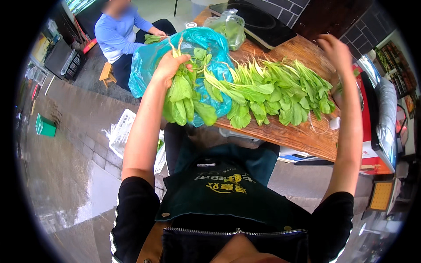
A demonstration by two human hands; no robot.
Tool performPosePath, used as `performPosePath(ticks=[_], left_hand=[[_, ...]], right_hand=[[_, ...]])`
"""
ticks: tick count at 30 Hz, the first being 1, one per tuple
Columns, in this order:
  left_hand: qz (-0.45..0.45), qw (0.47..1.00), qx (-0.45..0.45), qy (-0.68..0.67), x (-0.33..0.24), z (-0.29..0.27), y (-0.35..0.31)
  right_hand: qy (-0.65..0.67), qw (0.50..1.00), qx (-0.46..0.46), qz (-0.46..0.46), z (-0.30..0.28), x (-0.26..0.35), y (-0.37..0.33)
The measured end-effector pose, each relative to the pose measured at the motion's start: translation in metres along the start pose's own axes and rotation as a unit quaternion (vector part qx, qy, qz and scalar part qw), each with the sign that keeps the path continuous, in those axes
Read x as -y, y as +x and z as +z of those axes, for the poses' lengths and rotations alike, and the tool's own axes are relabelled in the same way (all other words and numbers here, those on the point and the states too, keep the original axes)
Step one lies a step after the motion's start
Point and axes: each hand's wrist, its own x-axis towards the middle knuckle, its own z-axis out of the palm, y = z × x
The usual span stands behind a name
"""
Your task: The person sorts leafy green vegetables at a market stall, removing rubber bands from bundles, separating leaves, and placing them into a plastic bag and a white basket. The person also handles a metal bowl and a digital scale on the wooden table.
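Note:
My left hand (173, 66) is closed round a bunch of leafy greens (180, 94), gripping the pale stems. Thin roots poke up above the fingers and the broad leaves hang down over the table's left edge. Beneath and behind the bunch spreads a turquoise plastic bag (144, 72), lying open on the wooden table. My right hand (337, 51) is raised over the table's far right side, fingers apart and nothing visible in them. Between the hands lies a long row of loose greens (280, 94), roots pointing away from me and leaves toward me.
A clear bag of greens (232, 30) stands near a black cooktop (258, 24) at the back. Another person (118, 37) sits at the far left, holding greens. A white plastic basket (124, 131) stands on the floor below. A red box (370, 109) borders the table's right.

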Motion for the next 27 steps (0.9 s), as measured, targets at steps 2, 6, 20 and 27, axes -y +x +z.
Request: performPosePath(ticks=[2,6,20,27], left_hand=[[-0.041,0.998,0.042,0.003,0.000,-0.006,-0.004],[-0.003,0.998,0.047,0.040,-0.002,-0.006,-0.018],[0.034,0.984,0.146,-0.097,0.012,0.045,-0.041],[0.067,0.993,0.051,-0.083,-0.006,0.020,-0.054]], right_hand=[[0.177,0.977,0.084,-0.084,0.026,0.073,-0.018],[0.099,0.921,0.342,-0.158,0.083,0.169,-0.057],[0.510,0.771,0.373,-0.071,0.066,0.176,-0.044],[0.418,0.845,0.320,-0.094,0.096,0.215,-0.043]])
